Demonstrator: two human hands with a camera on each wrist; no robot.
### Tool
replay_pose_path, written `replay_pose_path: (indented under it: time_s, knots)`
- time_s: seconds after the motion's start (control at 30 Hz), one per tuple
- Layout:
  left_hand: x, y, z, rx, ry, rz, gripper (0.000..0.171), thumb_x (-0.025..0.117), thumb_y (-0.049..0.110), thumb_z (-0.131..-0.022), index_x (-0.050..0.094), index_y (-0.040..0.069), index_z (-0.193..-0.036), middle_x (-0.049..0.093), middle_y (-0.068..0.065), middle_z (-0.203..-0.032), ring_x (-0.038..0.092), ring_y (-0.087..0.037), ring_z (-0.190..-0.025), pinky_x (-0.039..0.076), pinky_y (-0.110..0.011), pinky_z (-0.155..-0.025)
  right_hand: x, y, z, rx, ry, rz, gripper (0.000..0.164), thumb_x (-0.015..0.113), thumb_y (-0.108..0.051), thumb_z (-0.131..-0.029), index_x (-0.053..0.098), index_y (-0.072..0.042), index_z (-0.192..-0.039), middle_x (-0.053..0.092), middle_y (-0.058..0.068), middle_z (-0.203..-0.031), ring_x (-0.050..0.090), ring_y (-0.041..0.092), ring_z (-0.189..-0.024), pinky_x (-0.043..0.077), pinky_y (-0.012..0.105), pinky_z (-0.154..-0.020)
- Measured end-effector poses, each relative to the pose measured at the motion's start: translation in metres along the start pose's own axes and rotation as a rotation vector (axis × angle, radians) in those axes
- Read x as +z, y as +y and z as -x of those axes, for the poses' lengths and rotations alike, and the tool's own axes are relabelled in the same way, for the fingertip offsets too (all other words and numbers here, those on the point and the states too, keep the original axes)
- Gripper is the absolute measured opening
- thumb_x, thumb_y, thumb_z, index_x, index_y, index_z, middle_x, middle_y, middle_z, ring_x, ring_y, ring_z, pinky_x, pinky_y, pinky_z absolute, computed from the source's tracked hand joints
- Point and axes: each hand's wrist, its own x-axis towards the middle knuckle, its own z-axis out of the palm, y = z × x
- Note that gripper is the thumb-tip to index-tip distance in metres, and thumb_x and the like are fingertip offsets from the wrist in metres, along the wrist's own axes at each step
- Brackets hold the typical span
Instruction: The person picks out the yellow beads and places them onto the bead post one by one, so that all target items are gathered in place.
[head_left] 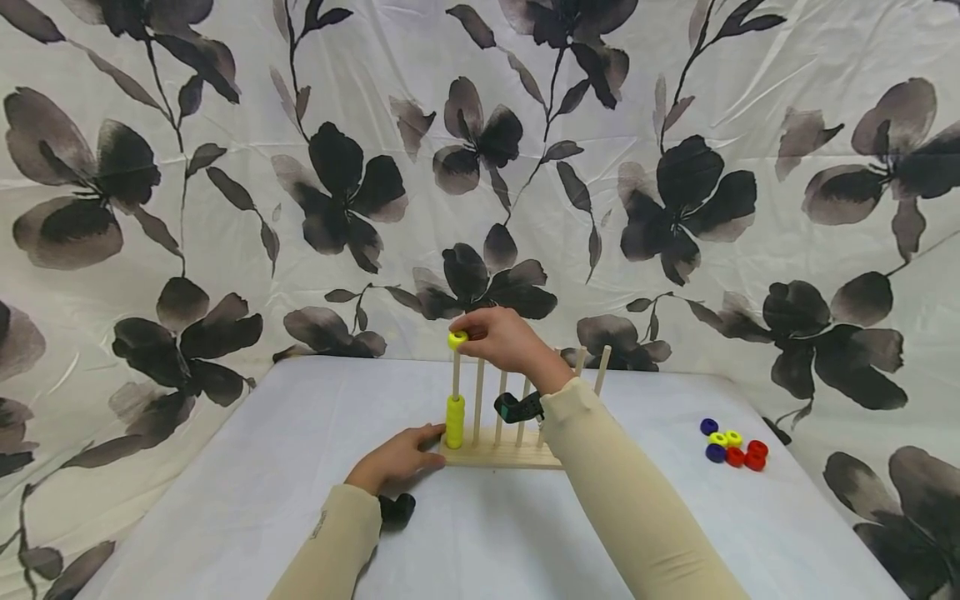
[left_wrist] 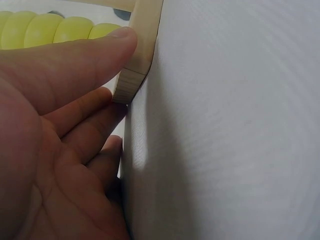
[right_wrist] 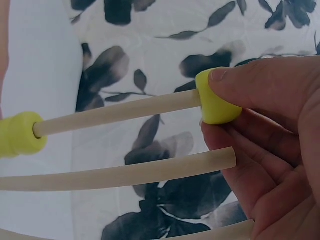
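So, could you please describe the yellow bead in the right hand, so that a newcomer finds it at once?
On the white tabletop stands a wooden peg rack; find its leftmost peg. At that peg's top is the yellow bead, pinched by the right hand, alone above the yellow stack lower down.

The head view faces forward and down from well back, taking in the table point(head_left: 247, 500) and the flowered cloth point(head_left: 480, 208) behind it, while both wrist views look in sideways from very near, the left at one end of the wooden base point(left_wrist: 144, 42), the right along the pegs point(right_wrist: 150, 170), all three sharing yellow rings point(head_left: 454, 423).
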Motion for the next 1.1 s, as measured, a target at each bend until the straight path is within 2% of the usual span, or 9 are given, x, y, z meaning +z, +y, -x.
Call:
replay_pose_path:
  time_s: [0.43,0.8,1.1]
  knots:
    - [0.000,0.001,-0.001,-0.015,-0.008,0.006,0.069,0.071,0.035,-0.087,0.042,0.022,-0.148,0.034,-0.011,-0.157,0.026,-0.038,-0.146,0.022,-0.065,-0.114,-0.001,0.001,0.002,-0.013,0.006,0.038,0.031,0.067,-0.021,-0.091,0.067,-0.017,-0.122,0.069,0.001,-0.119,0.064,0.014,-0.110,0.055,0.032,-0.092]
    - [0.001,0.003,0.002,-0.037,-0.011,-0.008,0.068,0.068,0.036,-0.089,0.040,0.024,-0.149,0.030,-0.012,-0.159,0.023,-0.038,-0.147,0.020,-0.065,-0.115,-0.001,0.003,0.008,-0.058,0.029,0.036,0.030,0.065,-0.022,-0.093,0.067,-0.016,-0.122,0.067,0.001,-0.123,0.064,0.018,-0.115,0.053,0.034,-0.097]
    - [-0.001,0.004,-0.001,-0.030,-0.006,-0.012,0.067,0.069,0.035,-0.088,0.041,0.024,-0.149,0.030,-0.012,-0.159,0.023,-0.038,-0.147,0.019,-0.065,-0.115,-0.015,0.004,0.020,-0.052,0.070,0.038,0.029,0.062,-0.024,-0.095,0.066,-0.017,-0.123,0.065,0.001,-0.128,0.062,0.021,-0.120,0.051,0.037,-0.101]
